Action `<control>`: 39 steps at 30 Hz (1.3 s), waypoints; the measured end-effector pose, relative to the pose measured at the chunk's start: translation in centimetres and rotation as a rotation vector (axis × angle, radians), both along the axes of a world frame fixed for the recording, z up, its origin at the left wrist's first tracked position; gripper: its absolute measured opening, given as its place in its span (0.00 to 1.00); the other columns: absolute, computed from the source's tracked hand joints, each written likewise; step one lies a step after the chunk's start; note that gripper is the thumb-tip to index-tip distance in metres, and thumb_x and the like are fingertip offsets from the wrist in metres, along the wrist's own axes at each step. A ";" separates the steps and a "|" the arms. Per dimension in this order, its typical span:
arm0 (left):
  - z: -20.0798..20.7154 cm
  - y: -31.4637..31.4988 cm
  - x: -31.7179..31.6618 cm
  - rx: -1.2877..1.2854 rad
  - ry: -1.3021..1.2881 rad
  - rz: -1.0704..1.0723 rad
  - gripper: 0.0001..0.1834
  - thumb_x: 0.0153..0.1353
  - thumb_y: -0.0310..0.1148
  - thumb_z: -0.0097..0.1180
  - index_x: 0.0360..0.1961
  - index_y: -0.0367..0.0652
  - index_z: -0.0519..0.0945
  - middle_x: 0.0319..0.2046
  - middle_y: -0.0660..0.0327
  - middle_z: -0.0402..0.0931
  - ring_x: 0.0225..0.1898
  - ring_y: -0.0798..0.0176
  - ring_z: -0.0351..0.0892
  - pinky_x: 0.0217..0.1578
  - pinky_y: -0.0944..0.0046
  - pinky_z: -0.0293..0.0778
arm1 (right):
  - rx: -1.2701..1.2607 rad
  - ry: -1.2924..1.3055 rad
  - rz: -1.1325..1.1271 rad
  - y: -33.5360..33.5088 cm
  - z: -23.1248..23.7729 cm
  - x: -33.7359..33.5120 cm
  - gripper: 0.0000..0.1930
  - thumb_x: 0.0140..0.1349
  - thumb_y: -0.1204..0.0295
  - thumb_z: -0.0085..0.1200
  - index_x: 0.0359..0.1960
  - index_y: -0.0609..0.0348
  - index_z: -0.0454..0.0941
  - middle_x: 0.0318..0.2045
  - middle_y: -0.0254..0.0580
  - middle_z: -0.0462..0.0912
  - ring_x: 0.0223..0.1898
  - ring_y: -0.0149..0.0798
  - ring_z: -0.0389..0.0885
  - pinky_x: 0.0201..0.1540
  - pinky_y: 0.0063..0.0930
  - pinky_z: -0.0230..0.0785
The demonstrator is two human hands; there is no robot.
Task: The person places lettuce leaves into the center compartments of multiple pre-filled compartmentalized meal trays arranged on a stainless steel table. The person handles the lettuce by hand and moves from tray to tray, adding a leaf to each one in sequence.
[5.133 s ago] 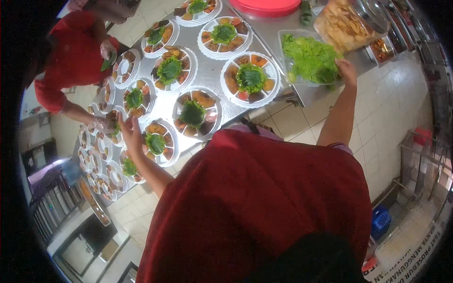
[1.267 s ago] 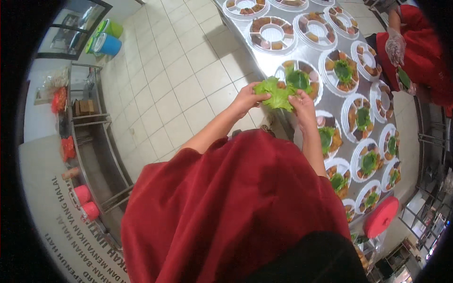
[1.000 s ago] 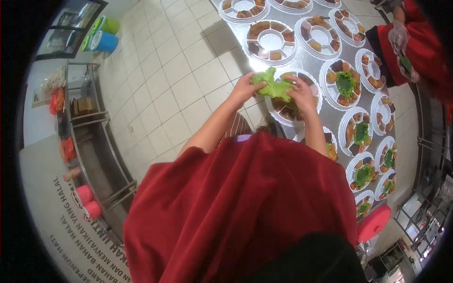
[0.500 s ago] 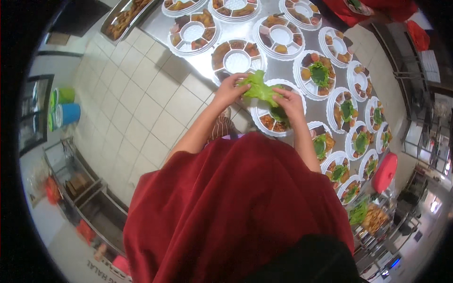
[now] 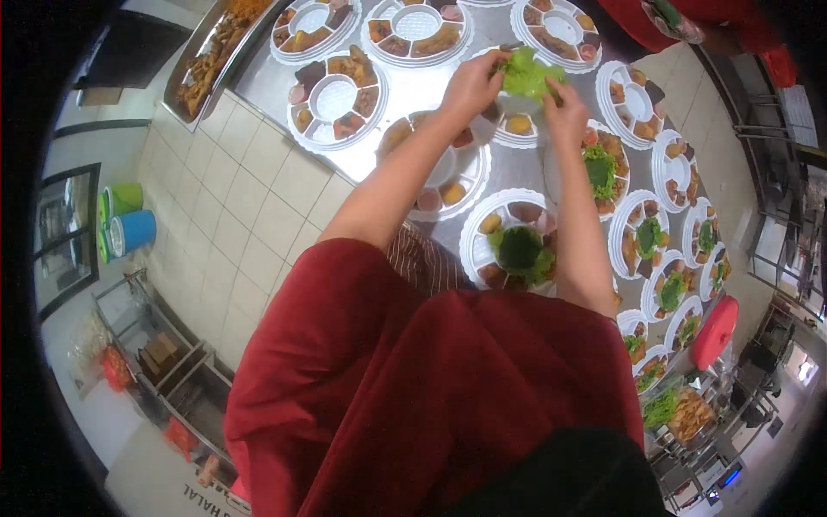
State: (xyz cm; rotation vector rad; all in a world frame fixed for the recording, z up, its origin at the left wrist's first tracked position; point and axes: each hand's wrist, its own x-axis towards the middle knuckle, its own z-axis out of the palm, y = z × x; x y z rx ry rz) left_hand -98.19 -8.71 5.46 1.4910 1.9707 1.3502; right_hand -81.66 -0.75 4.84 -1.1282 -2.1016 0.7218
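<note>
A bright green lettuce leaf (image 5: 527,74) is stretched between my two hands. The fingers of my left hand (image 5: 479,84) are closed on its left edge, and those of my right hand (image 5: 566,109) pinch the right edge. Below the leaf is a white compartment plate (image 5: 519,140), partly covered by my hands and the leaf. Nearer to me stands another divided plate (image 5: 519,196) with greens (image 5: 520,249) in its round middle. To its left, half behind my left forearm, a food-filled plate (image 5: 476,196) shows a bare centre.
Several similar plates (image 5: 333,97) crowd the metal table (image 5: 289,96); those on the right hold greens. A metal tray of fried food (image 5: 205,79) stands at the far left. On the right are a red lid (image 5: 714,333) and a person in red (image 5: 617,19).
Both hands have carried the lettuce leaf away from the near plate with greens, farther across the table and to the right. My arms now reach farther forward over the plates.
</note>
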 end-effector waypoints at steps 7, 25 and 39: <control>-5.6 4.0 -0.2 -0.058 0.239 0.044 0.16 0.46 0.27 0.52 0.40 0.44 0.73 0.36 0.52 0.73 0.34 0.49 0.75 0.33 0.54 0.71 | 0.101 -0.198 0.017 3.0 -4.8 -2.2 0.15 0.46 0.80 0.49 0.38 0.60 0.78 0.34 0.47 0.77 0.38 0.48 0.75 0.42 0.37 0.67; -6.8 4.8 1.9 -0.308 0.992 -0.179 0.15 0.45 0.32 0.53 0.37 0.54 0.78 0.34 0.66 0.72 0.44 0.62 0.67 0.46 0.57 0.60 | 0.327 -0.743 -0.045 2.8 -5.4 -2.8 0.10 0.46 0.67 0.54 0.32 0.50 0.80 0.42 0.43 0.72 0.45 0.48 0.65 0.44 0.43 0.57; -7.8 4.7 4.1 -0.248 1.026 -0.072 0.10 0.48 0.36 0.48 0.26 0.47 0.81 0.31 0.54 0.76 0.47 0.51 0.66 0.58 0.45 0.40 | 0.369 -0.437 -0.203 -4.1 -1.2 3.0 0.07 0.50 0.68 0.51 0.29 0.50 0.80 0.35 0.40 0.73 0.41 0.46 0.66 0.42 0.45 0.53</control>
